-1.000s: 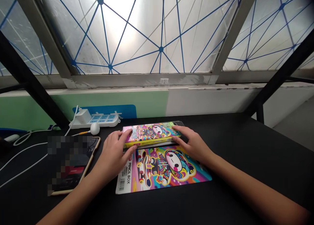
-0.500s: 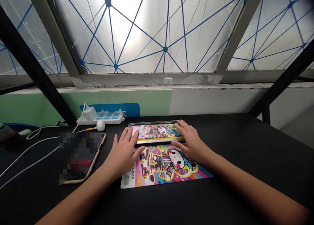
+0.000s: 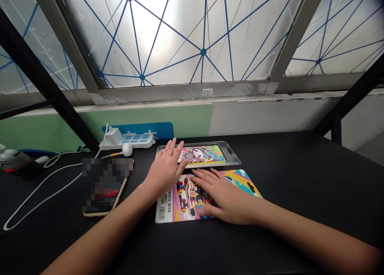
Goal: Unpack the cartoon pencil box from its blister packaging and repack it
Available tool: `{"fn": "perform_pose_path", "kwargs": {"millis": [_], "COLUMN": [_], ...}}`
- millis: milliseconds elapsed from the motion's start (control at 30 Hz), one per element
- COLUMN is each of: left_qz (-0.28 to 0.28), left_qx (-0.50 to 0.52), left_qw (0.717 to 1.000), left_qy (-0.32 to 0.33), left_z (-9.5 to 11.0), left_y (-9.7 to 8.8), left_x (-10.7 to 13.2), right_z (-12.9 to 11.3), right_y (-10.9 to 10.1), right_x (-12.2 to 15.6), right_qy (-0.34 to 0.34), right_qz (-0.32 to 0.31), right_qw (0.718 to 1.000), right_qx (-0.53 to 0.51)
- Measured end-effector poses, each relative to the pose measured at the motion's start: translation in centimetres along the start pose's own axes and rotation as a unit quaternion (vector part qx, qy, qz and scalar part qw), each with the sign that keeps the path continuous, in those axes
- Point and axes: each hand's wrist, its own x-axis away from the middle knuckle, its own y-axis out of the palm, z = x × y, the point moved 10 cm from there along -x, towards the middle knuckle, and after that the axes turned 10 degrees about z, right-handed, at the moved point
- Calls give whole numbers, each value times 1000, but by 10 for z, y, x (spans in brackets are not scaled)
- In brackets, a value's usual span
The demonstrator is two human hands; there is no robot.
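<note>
A colourful pencil box [image 3: 207, 154] with a cartoon character lies in a clear plastic tray [image 3: 233, 158] on the black table. My left hand [image 3: 166, 165] rests over the left end of the box and tray, its fingers stretched out and slightly spread. Nearer to me lies a flat printed card [image 3: 186, 199] marked "PENCIL BOX", with a barcode at its left and a hang hole at its right. Flat on the card's middle is my right hand [image 3: 223, 195], fingers extended, hiding much of the printed character.
To the left a phone [image 3: 120, 191], partly blurred out, lies beside white cables [image 3: 42, 183]. A white power strip [image 3: 136, 139] with a plugged-in charger stands against the wall. A bottle [image 3: 13, 159] is at the far left. Black frame bars [image 3: 60, 103] slant on both sides.
My right hand has left the pencil box and come down onto the card. My left hand has shifted right and away from me over the box. The view has tilted slightly.
</note>
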Motion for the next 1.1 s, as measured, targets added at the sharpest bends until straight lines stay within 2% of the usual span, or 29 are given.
{"fn": "perform_pose_path", "kwargs": {"millis": [100, 233, 300, 433, 567, 633, 733, 833, 933, 1000, 1100], "left_qz": [-45, -64, -66, -66, -74, -77, -67, -41, -20, -9, 2], "left_qx": [-20, -32, -30, -14, 7, 21, 25, 21, 35, 41, 25], "left_qw": [999, 997, 997, 997, 996, 995, 995, 998, 999, 999, 1000], "left_qy": [7, 0, -12, -26, -40, -56, -66, -40, -20, -10, 12], "left_z": [4, -3, -11, -21, -26, -28, -29, -23, -18, -15, -10], "left_y": [15, 22, 21, 17, 15, 13, 8, -1, -7, -9, -6], "left_x": [-2, 3, 6, 6, 5, 4, 2, 0, 1, 2, 5], "right_z": [6, 21, 28, 32, 40, 50, 78, 132, 184, 198, 192], "right_y": [-4, -23, -29, -30, -37, -48, -79, -100, -102, -100, -96], "right_x": [2, 2, 3, 4, 11, 15, 21, 29, 44, 49, 42], "right_qy": [-3, 39, 67, 83, 139, 165, 180, 221, 291, 310, 301], "right_qz": [10, 117, 150, 161, 151, 142, 146, 106, 37, 25, 80], "right_qw": [1000, 991, 982, 974, 973, 971, 970, 969, 956, 950, 950], "right_qx": [-1, 46, 92, 137, 103, 97, 67, -4, -5, 1, -23]}}
